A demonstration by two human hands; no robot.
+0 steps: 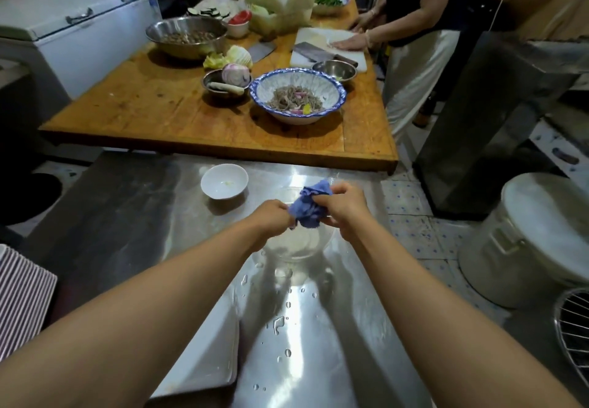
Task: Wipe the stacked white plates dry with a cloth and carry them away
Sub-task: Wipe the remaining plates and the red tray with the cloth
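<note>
Two surfaces fill the view: a steel tabletop [134, 216] near the camera, beaded with water drops, and a wooden tabletop [153, 111] beyond it crowded with food bowls, where another person [420, 40] works at a cutting board. On the near left edge of the steel lies a white rectangular plate [207, 353], seemingly one of the plates to be dried; how many are stacked there I cannot tell. Farther off, a clear glass bowl [296, 245] sits under the hands and a small white bowl [224, 181] stands to its far left. Above the glass bowl both hands hold a bunched blue cloth [307, 206]: the left hand [274, 216] has its fingers curled round the near left end, the right hand [345, 206] pinches the far right end, apparently wringing it. Judging from this, wiping has not begun. Risks ahead: a cloth left too damp would smear instead of dry, and wet fingers on a wet, slick plate over a puddled tabletop could let it slip when lifted
</note>
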